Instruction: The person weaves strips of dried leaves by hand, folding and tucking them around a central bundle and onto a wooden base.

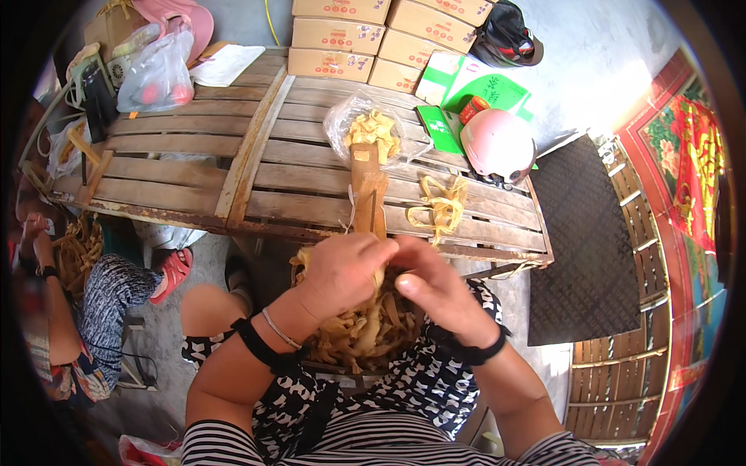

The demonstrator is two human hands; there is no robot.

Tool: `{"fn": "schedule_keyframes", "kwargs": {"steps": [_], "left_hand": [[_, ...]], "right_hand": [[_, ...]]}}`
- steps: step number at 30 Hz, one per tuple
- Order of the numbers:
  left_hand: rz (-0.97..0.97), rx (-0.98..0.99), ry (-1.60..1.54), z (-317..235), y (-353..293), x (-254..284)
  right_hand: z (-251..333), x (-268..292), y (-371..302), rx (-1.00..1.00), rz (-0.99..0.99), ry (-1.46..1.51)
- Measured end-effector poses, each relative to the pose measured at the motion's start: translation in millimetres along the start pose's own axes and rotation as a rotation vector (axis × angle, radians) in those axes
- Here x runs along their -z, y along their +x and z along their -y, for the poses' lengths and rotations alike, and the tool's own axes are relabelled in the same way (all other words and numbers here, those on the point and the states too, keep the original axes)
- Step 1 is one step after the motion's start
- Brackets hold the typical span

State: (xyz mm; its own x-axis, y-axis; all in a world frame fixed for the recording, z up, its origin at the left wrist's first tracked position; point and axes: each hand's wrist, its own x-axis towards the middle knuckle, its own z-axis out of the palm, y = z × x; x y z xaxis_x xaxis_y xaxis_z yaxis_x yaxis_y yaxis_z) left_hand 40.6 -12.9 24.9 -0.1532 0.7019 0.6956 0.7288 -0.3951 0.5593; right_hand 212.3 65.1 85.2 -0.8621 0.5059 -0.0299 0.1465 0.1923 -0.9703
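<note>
Both my hands are at the near end of a narrow wooden board (368,206), which sticks out over the table's front edge. My left hand (342,268) is closed, knuckles up, and a pale yellow strip (376,299) hangs below its fingers. Beside it, my right hand (435,283) has its thumb apart; its other fingers are partly hidden and blurred. Under my hands, a container in my lap is heaped with tan, limp strips (357,338). At the board's far end lies a clear plastic bag (338,132) with small yellow pieces (374,132) on it.
Yellow strips (443,206) lie on the slatted table (303,182), right of the board. A pink helmet (499,144) and green cardboard (486,85) sit at the back right, near stacked cartons (334,35). A plastic bag (158,78) stands far left. Another person (116,303) sits left.
</note>
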Motion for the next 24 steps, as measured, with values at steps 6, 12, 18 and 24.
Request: {"fn": "schedule_keyframes", "kwargs": {"steps": [6, 12, 18, 24], "left_hand": [[0.032, 0.08, 0.179, 30, -4, 18], [0.006, 0.005, 0.344, 57, 2, 32], [0.061, 0.076, 0.483, 65, -3, 30], [0.171, 0.11, 0.515, 75, -8, 32]], "right_hand": [[-3, -9, 9, -0.247, 0.136, 0.228], [-6, 30, -4, -0.275, 0.12, 0.216], [-30, 59, -14, -0.269, 0.028, 0.161], [-44, 70, -2, -0.385, -0.02, -0.125]]}}
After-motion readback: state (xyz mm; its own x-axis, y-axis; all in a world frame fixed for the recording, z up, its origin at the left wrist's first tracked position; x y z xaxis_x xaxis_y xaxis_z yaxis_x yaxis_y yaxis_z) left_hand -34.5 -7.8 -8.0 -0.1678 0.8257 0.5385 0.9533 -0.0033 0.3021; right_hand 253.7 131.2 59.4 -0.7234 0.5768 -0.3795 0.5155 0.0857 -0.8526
